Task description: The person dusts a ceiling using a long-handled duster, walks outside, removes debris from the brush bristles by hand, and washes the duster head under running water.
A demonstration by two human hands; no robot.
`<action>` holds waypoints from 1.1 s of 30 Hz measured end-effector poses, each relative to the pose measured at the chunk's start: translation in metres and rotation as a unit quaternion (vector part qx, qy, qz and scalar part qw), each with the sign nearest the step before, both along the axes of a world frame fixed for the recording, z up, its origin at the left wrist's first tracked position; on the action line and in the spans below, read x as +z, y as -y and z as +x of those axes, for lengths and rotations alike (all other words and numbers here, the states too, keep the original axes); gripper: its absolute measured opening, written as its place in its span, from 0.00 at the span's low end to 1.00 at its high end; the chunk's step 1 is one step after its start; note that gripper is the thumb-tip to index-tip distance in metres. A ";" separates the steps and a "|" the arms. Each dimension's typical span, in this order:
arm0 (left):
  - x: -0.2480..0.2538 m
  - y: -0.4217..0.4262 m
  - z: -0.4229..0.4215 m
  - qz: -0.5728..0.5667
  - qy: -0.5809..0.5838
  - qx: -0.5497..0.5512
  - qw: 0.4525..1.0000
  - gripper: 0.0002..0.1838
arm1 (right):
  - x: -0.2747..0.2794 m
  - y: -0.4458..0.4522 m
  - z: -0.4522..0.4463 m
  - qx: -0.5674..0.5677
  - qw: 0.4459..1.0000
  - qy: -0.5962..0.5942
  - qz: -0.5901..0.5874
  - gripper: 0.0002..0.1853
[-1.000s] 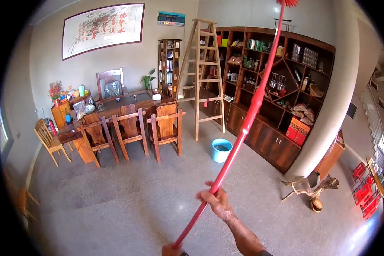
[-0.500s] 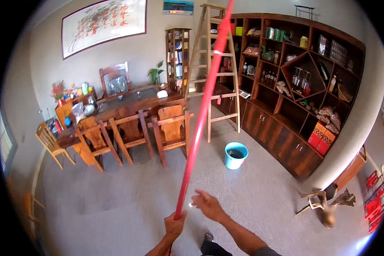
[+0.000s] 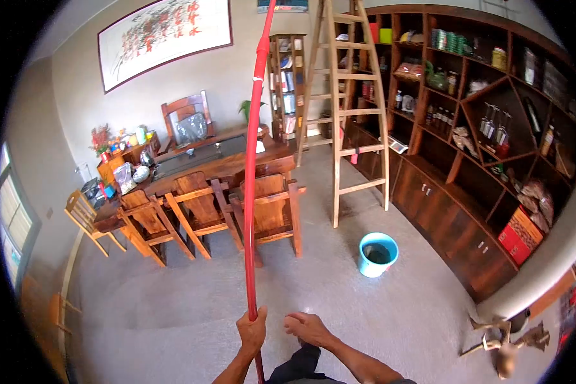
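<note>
A long red telescopic pole (image 3: pixel 251 192) rises almost upright in front of me, and its top end runs out of view. My left hand (image 3: pixel 252 331) is wrapped around its lower part. To the right of the pole, my right hand (image 3: pixel 306 328) hangs apart from it, with loosely bent fingers and nothing in them. A light blue bucket (image 3: pixel 368 264) stands on the floor ahead to the right, with dark contents that I cannot make out.
A wooden stepladder (image 3: pixel 336 128) stands behind the bucket, beside tall wooden shelves (image 3: pixel 429 166) with bottles and glasses. Several wooden chairs (image 3: pixel 270 208) line a long table (image 3: pixel 221 171) on the left. A driftwood piece (image 3: pixel 505 342) lies at right.
The pole has come more upright and shifted left. My right hand has drawn down with its fingers more bent. The ladder and bucket sit farther right in view.
</note>
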State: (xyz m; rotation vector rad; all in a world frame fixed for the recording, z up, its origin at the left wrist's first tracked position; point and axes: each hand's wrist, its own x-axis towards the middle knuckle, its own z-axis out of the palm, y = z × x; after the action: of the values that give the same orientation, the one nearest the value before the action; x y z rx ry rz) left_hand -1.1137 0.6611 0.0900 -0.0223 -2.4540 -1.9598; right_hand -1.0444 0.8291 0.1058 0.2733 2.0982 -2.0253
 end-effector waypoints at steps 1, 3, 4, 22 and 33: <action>0.005 -0.013 -0.015 -0.001 0.001 0.003 1.000 0.22 | -0.008 -0.011 -0.014 0.005 1.000 0.005 -0.009 0.26; 0.005 -0.039 -0.047 0.000 -0.008 0.006 1.000 0.22 | -0.014 -0.034 -0.046 0.012 1.000 0.012 0.006 0.25; 0.005 -0.052 -0.065 0.003 -0.020 0.008 1.000 0.22 | -0.013 -0.046 -0.063 0.014 1.000 0.014 0.015 0.24; 0.045 -0.282 -0.341 -0.048 0.002 0.057 0.997 0.21 | -0.039 -0.280 -0.346 0.057 0.998 -0.031 0.026 0.19; 0.063 -0.423 -0.456 -0.094 0.047 0.079 0.991 0.19 | 0.042 -0.424 -0.536 0.099 0.985 -0.104 -0.098 0.21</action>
State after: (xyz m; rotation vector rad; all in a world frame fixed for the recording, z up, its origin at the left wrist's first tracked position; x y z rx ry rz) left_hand -1.5701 1.0844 0.1529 0.2616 -2.5979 -1.7011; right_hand -1.5802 1.2527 0.1476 -0.1800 1.9272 -2.1956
